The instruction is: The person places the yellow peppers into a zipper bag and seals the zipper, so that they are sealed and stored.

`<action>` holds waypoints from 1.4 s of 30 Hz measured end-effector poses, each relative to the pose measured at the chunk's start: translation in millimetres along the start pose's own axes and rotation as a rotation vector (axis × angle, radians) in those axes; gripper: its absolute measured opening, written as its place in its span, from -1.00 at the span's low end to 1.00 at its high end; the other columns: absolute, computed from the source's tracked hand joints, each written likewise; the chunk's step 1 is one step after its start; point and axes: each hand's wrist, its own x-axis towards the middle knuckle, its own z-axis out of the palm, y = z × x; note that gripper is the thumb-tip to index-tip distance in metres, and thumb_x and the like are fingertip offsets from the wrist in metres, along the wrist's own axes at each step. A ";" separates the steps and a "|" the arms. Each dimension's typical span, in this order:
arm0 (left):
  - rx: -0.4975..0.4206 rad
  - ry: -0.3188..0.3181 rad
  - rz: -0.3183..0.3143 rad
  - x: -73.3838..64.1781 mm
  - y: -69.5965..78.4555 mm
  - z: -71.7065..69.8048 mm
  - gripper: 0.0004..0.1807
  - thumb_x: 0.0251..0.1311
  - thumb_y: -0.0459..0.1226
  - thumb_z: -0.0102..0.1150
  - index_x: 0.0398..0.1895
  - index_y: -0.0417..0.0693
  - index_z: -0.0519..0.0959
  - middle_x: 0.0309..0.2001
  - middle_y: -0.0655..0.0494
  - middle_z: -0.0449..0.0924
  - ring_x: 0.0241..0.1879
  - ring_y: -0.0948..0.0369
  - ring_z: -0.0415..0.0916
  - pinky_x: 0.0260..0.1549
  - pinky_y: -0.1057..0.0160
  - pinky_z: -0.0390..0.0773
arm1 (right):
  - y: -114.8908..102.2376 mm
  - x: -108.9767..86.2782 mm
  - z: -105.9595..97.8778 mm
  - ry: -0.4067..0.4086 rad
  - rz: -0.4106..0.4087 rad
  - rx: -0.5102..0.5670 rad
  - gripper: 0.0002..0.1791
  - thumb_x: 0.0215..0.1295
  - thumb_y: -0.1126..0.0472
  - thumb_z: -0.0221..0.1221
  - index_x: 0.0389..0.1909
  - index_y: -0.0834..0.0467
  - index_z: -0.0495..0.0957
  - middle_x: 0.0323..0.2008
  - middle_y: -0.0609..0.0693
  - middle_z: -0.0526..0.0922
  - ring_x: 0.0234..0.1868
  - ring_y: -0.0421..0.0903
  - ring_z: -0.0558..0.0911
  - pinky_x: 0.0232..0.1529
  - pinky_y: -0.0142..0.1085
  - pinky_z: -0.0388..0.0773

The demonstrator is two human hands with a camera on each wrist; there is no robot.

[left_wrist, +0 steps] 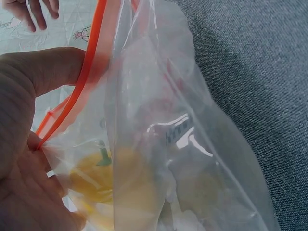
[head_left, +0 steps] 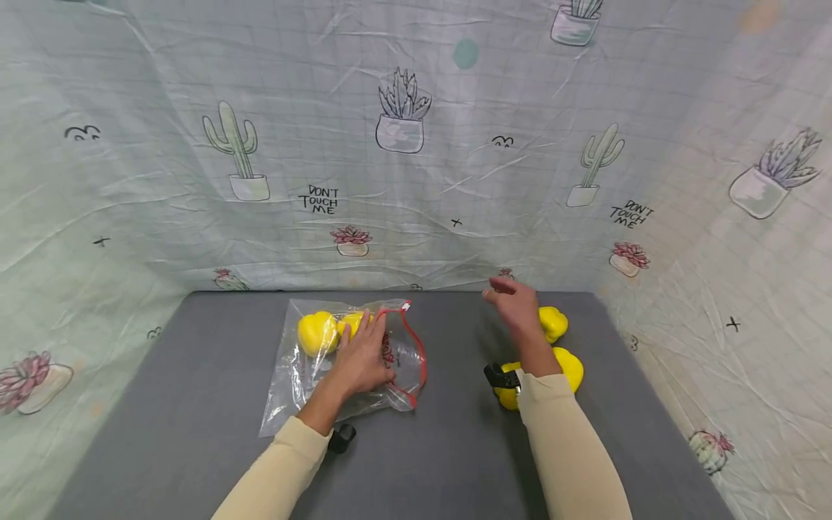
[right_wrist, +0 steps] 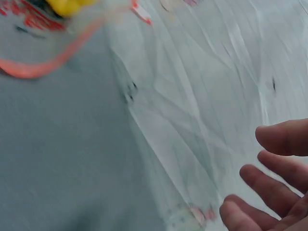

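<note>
A clear zip bag (head_left: 403,354) with a red zip edge lies on the table, two yellow bell peppers (head_left: 318,334) inside it. My left hand (head_left: 360,361) holds the bag near its mouth. In the left wrist view the thumb presses against the red zip edge (left_wrist: 89,67), and the other fingers are partly hidden by the plastic. A pepper with a green stem (left_wrist: 91,180) shows through the film there. Raised to the right of the bag, my right hand (head_left: 516,310) holds nothing, its fingers apart and slightly bent. It is nearest to a yellow pepper (head_left: 553,324).
Beneath my right forearm lie more yellow peppers, one to its right (head_left: 569,368) and one partly hidden by the wrist strap (head_left: 508,391). The grey table (head_left: 442,462) ends at the back against a hanging cloth (head_left: 416,188) printed with cacti, which also closes both sides.
</note>
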 end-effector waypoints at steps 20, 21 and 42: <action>-0.019 -0.003 -0.020 -5.7 2.5 0.3 0.23 -0.03 -0.14 0.58 0.66 -0.20 0.03 0.70 -0.09 0.00 0.71 -0.12 -0.19 0.61 -0.37 -0.23 | 53.4 35.3 -67.6 0.372 0.402 -0.062 -0.18 0.42 0.03 0.25 0.58 0.29 0.21 0.58 0.28 0.23 0.53 0.27 0.33 0.52 0.08 0.36; -0.017 -0.002 -0.018 -5.5 2.1 0.6 0.24 -0.04 -0.14 0.58 0.66 -0.21 0.03 0.70 -0.09 0.00 0.71 -0.12 -0.19 0.61 -0.37 -0.23 | 54.2 34.5 -68.0 0.361 0.420 -0.056 -0.12 0.41 0.01 0.26 0.60 0.31 0.15 0.59 0.29 0.20 0.54 0.27 0.31 0.54 0.07 0.33; -0.002 -0.004 -0.010 -3.4 1.5 -0.5 0.25 -0.02 -0.13 0.58 0.67 -0.20 0.00 0.69 -0.09 0.01 0.72 -0.10 -0.20 0.61 -0.36 -0.23 | 70.0 42.8 -69.1 0.150 0.427 -0.202 0.00 0.29 0.00 0.35 0.57 0.39 0.11 0.48 0.37 0.29 0.37 0.26 0.39 0.50 0.10 0.37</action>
